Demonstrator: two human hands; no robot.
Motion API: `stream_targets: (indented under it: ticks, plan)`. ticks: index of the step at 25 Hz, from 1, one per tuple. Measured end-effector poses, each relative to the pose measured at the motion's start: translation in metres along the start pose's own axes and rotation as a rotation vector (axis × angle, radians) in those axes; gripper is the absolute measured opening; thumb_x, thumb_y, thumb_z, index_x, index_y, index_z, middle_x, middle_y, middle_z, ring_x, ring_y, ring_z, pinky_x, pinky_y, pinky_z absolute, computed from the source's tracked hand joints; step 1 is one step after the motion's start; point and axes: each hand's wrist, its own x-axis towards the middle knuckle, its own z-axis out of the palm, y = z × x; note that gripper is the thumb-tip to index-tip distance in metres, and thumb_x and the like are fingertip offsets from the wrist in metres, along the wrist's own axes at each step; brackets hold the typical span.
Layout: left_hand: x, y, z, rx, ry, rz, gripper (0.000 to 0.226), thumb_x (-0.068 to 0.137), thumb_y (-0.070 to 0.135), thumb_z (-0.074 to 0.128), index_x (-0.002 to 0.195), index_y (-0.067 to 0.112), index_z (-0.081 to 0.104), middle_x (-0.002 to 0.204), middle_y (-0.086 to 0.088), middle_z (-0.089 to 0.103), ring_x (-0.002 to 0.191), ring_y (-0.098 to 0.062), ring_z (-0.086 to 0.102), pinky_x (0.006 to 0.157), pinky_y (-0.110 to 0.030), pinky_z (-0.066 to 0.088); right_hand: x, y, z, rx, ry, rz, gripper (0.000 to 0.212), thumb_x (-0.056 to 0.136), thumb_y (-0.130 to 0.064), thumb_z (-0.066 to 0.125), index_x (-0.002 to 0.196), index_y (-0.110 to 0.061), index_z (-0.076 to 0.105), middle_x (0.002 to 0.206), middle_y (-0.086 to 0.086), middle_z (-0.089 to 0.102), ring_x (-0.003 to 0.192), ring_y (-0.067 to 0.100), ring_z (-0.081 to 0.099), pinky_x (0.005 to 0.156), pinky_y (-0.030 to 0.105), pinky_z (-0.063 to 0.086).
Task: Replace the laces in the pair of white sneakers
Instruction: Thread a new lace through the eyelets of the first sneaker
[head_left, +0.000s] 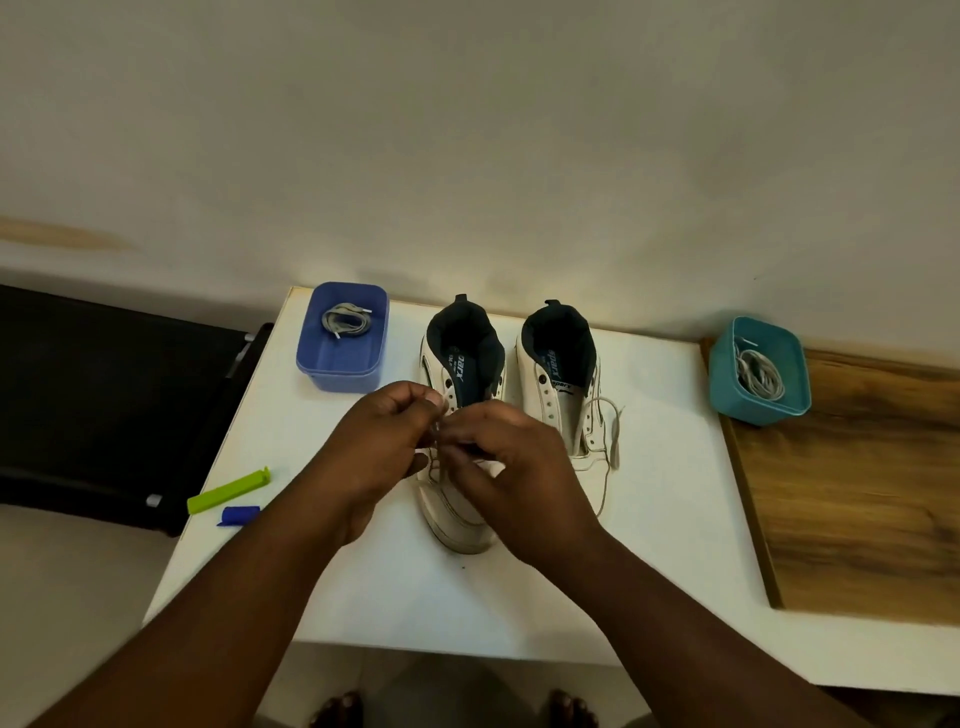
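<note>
Both hands meet over the lace area of the left sneaker (460, 519) and cover most of its eyelets and tongue, so how far it is laced cannot be made out. The left hand (382, 447) has its fingers curled, thumb and forefinger pinched on what looks like a thin pale lace end (437, 426); the right hand (514, 467) also has its fingers curled inward at the same spot, though motion blur hides exactly what it holds. The near part of the right sneaker (563, 395) is hidden behind the right hand.

The two white sneakers stand side by side in the middle of the white tabletop (665, 519), toes near, heels far, with dark navy linings. The right sneaker has bare upper eyelets and a loose off-white lace (615, 431) looping off its right side. The insoles carry lettering that reads roughly "Sparx", partly cut off on the left one.

At the far left of the tabletop a blue tub (343, 364) holds a coiled grey lace; far right, on a wooden board (857, 499), a teal tub (753, 400) holds another bundle. A green clip (228, 491) and a small blue piece (239, 514) lie near the left edge.
</note>
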Motion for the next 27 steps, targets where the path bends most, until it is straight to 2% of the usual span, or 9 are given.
stream_targets:
  ticks: [2,4,6,8,11,15,21,24,27]
  plan:
    - [0.005,-0.007,0.002,0.193,0.054,0.131,0.019,0.106,0.030,0.047,0.103,0.023,0.065,0.102,0.003,0.072,0.098,-0.014,0.067,0.089,-0.032,0.051,0.004,0.006,-0.004,0.073,0.149,0.243,0.021,0.095,-0.016,0.072,0.116,-0.021,0.073,0.102,-0.008,0.070,0.086,0.006,0.069,0.075,0.022,0.057]
    - [0.011,-0.014,0.004,0.460,0.092,0.255,0.018,0.104,0.029,0.050,0.109,0.022,0.066,0.101,0.006,0.071,0.093,-0.010,0.064,0.084,-0.027,0.047,0.006,0.019,-0.012,-0.025,0.201,0.398,0.034,0.096,-0.022,0.071,0.128,-0.029,0.066,0.101,-0.012,0.067,0.083,0.006,0.066,0.075,0.024,0.055]
    - [0.017,-0.022,0.007,0.597,0.102,0.320,0.020,0.102,0.029,0.055,0.114,0.024,0.070,0.106,0.006,0.072,0.095,-0.009,0.064,0.087,-0.026,0.047,0.004,0.029,-0.016,-0.210,0.115,0.467,0.032,0.094,-0.034,0.071,0.126,-0.032,0.065,0.100,-0.013,0.065,0.085,0.006,0.062,0.076,0.028,0.053]
    - [0.023,-0.025,0.010,0.613,0.121,0.364,0.019,0.099,0.028,0.062,0.112,0.024,0.075,0.108,0.005,0.075,0.096,-0.011,0.065,0.090,-0.026,0.049,0.001,0.025,-0.012,-0.324,0.038,0.521,0.028,0.090,-0.048,0.073,0.111,-0.031,0.064,0.089,-0.013,0.065,0.079,0.005,0.060,0.067,0.027,0.047]
    - [0.027,-0.028,0.012,0.630,0.160,0.413,0.017,0.097,0.030,0.063,0.107,0.026,0.076,0.104,0.004,0.075,0.093,-0.012,0.066,0.085,-0.025,0.048,-0.002,0.019,-0.004,-0.487,0.001,0.505,0.030,0.088,-0.059,0.070,0.097,-0.031,0.062,0.084,-0.011,0.064,0.079,0.008,0.060,0.065,0.029,0.048]
    - [0.027,-0.036,0.026,0.792,0.255,0.401,0.019,0.096,0.040,0.063,0.111,0.035,0.074,0.122,0.002,0.059,0.116,-0.020,0.051,0.094,-0.034,0.045,0.000,0.025,-0.001,-0.390,0.065,0.541,0.021,0.088,-0.050,0.070,0.091,-0.029,0.067,0.080,-0.012,0.065,0.075,0.006,0.061,0.066,0.028,0.051]
    - [0.026,-0.045,0.040,0.856,0.374,0.443,0.013,0.090,0.040,0.072,0.102,0.038,0.075,0.142,0.004,0.046,0.143,-0.025,0.026,0.112,-0.048,0.026,0.000,0.030,0.001,-0.159,0.146,0.584,0.009,0.087,-0.029,0.076,0.081,-0.022,0.074,0.067,-0.010,0.066,0.066,0.003,0.062,0.059,0.019,0.046]
    - [0.029,-0.049,0.041,0.896,0.383,0.492,0.011,0.085,0.034,0.078,0.096,0.036,0.077,0.145,0.000,0.046,0.149,-0.031,0.019,0.117,-0.059,0.019,0.000,0.031,0.001,-0.119,0.147,0.587,0.009,0.087,-0.023,0.074,0.078,-0.020,0.075,0.067,-0.007,0.067,0.067,0.007,0.063,0.059,0.021,0.048]
    - [0.029,-0.049,0.045,0.808,0.409,0.451,0.008,0.087,0.034,0.076,0.093,0.039,0.075,0.145,0.004,0.045,0.149,-0.028,0.018,0.117,-0.057,0.018,0.000,0.032,0.000,-0.101,0.159,0.589,0.011,0.087,-0.019,0.072,0.075,-0.018,0.074,0.067,-0.004,0.068,0.068,0.009,0.063,0.059,0.020,0.046]
